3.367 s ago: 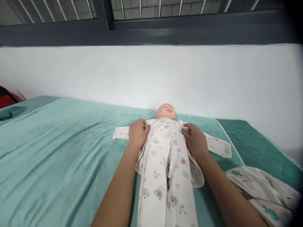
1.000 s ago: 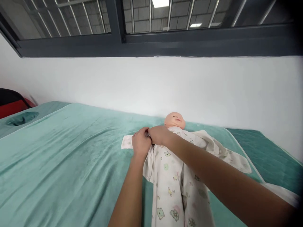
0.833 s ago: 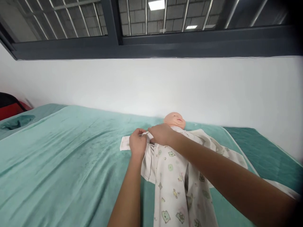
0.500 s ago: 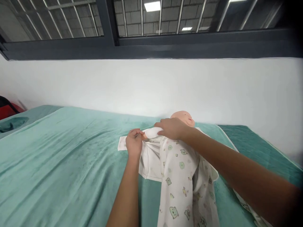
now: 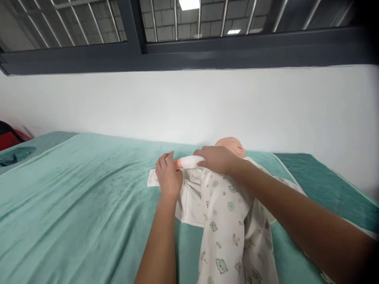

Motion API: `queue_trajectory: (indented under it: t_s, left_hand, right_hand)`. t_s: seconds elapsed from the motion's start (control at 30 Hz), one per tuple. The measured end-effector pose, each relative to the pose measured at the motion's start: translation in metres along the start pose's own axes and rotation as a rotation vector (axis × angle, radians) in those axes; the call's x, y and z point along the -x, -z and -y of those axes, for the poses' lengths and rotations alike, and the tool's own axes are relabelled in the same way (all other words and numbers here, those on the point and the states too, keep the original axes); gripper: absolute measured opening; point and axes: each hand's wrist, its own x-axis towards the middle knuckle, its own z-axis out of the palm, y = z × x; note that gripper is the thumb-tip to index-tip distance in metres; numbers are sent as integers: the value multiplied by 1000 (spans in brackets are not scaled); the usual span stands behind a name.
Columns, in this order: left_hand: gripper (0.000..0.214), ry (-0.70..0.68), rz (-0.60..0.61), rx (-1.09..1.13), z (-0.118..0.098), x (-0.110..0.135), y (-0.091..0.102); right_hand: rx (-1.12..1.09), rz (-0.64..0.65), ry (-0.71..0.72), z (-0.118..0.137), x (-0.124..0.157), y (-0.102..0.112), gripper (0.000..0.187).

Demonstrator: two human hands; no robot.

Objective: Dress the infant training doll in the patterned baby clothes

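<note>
A baby doll (image 5: pixel 232 145) lies on its back on a teal blanket (image 5: pixel 74 205), dressed in a white animal-print romper (image 5: pixel 227 205). My right hand (image 5: pixel 217 159) reaches across its chest and is closed over its upper arm (image 5: pixel 191 161), which sticks out to the left in a plain white sleeve. My left hand (image 5: pixel 168 177) rests on the open garment's flat empty sleeve (image 5: pixel 151 180), fingers curled at the sleeve opening right by the doll's small orange hand (image 5: pixel 177 163). The doll's head is turned away to the right.
A white wall (image 5: pixel 189 106) runs just behind the doll, under a dark window frame with bars (image 5: pixel 189 47). A darker green mat (image 5: pixel 319 181) lies at the right. A red and dark object (image 5: pixel 8 138) sits at the far left edge.
The doll has been rolled a little to the right. My right hand shifted from the garment's shoulder onto the doll's arm, which now points left. My left hand's pinch has loosened near the doll's hand.
</note>
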Motion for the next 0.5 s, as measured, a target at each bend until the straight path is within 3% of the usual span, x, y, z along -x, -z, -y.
queue_trajectory:
  t_s: [0.1, 0.27, 0.4, 0.5]
  left_hand:
    - [60, -195, 124, -143, -12, 3, -4]
    - [43, -259, 265, -170, -22, 1, -18]
    - [26, -230, 291, -239, -24, -2, -21]
    - [24, -205, 274, -287, -22, -3, -19]
  right_hand:
    - [29, 7, 35, 16, -11, -12, 31]
    - [-24, 7, -41, 30, -6, -17, 27]
    - [-296, -301, -173, 14, 35, -25, 31]
    - [-528, -542, -388, -13, 73, -47, 35]
